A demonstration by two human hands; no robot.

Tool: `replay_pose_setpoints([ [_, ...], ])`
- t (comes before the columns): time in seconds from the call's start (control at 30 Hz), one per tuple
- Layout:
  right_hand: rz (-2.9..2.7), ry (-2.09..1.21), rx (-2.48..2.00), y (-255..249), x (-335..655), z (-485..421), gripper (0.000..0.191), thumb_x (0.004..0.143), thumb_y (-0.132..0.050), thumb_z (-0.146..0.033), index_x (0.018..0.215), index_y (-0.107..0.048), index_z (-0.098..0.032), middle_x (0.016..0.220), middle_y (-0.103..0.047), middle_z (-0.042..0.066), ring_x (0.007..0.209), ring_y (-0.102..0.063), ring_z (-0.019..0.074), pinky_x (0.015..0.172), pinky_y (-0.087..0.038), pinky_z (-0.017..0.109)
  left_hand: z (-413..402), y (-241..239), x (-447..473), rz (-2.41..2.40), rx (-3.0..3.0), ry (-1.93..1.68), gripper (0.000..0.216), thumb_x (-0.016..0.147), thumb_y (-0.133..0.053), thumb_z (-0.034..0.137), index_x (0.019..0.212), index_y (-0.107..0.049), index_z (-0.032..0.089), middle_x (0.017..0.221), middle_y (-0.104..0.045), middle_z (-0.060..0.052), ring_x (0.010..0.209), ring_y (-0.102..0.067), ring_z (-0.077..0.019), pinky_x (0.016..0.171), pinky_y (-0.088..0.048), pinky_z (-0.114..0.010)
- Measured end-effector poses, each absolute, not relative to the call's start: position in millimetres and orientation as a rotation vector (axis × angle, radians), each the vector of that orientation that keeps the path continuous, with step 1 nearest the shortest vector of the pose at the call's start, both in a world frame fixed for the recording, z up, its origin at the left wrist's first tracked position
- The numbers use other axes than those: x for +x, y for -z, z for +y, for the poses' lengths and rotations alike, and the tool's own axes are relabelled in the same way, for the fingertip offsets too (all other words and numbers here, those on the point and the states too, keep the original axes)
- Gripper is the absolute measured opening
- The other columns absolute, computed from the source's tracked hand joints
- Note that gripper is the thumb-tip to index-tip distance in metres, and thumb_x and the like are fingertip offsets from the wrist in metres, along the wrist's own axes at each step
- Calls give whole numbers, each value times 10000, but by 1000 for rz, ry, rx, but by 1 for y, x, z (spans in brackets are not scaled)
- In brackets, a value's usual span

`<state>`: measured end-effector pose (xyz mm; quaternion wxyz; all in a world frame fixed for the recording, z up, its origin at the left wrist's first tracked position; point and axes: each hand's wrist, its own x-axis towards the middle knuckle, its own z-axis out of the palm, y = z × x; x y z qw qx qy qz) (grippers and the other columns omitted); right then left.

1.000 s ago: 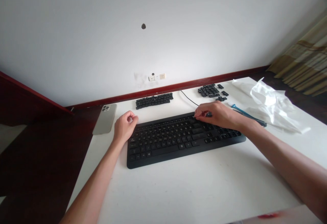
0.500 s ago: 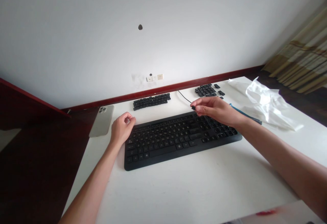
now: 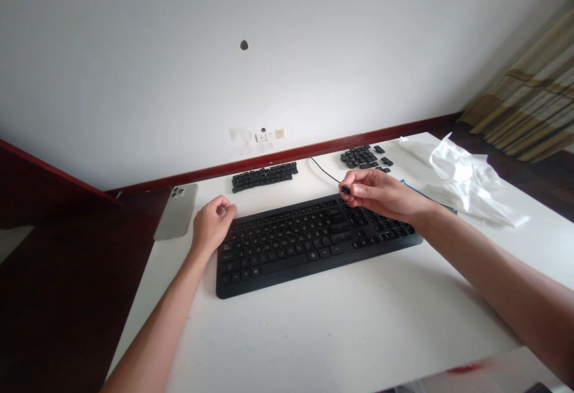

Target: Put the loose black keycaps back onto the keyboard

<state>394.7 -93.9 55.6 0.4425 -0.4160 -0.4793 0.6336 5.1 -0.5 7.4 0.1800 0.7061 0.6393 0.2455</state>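
Observation:
A black keyboard (image 3: 278,246) lies at a slant on the white table, with many keys in place and bare sockets showing at its right end. My right hand (image 3: 381,192) is above its back right part, closed in a pinch on a small black keycap (image 3: 345,189). My left hand (image 3: 214,221) rests by the keyboard's back left corner, fingers curled in and nothing visible in them. Behind the keyboard lie rows of loose keycaps (image 3: 264,177). Another cluster of loose keycaps (image 3: 359,157) sits farther back on the right.
A phone (image 3: 177,212) lies face down at the table's left edge. The keyboard cable (image 3: 323,170) runs toward the back edge. To the right are a blue tool (image 3: 417,191), partly hidden by my arm, and a crumpled white plastic bag (image 3: 466,177). Wall sockets (image 3: 271,135) sit behind.
My right hand has shifted slightly right with the keycap, which now shows more of its face. My left hand stays by the keyboard corner. The whole view has moved a little.

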Motion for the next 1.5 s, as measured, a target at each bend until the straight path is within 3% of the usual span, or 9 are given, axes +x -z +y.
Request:
replay_pose_setpoints([
  [0.13,-1238,-1507,-1079,-54,397,-94,301,808,-889,-432,962,-751,-213,897,-714,19,785,-652,127,738,-553,268,0,-7,5,1805,1998,-691,233,846,-599,429,740,-559,225,735,-574,20,710,-526,-157,707,-357,-274],
  [0.33,-1584,-1113,-1363,-48,400,-88,301,811,-860,-429,1029,-776,-239,988,-791,42,957,-739,231,931,-582,393,0,-6,5,1813,1999,-695,226,838,-602,422,737,-556,225,726,-561,27,701,-520,-153,708,-358,-273],
  [0.6,-1914,-695,-1570,-44,394,-89,196,896,-713,-363,1037,-808,-266,1014,-821,10,919,-771,229,872,-619,364,1,-4,3,1801,2018,-705,225,845,-597,420,745,-561,222,746,-570,21,711,-525,-153,700,-357,-273],
  [1.13,-2078,-507,-1590,-49,394,-89,88,906,-717,-244,927,-801,-258,915,-829,-19,857,-783,202,820,-611,300,0,-6,5,1805,2021,-704,220,842,-597,412,736,-557,224,732,-569,23,701,-521,-152,696,-354,-275],
  [1.5,-2292,-402,-1424,-56,390,-92,222,1000,-577,-265,991,-798,-245,1024,-824,26,925,-772,215,840,-595,319,0,-6,5,1803,2013,-713,207,840,-604,402,738,-562,227,721,-559,27,692,-518,-150,692,-356,-276],
])
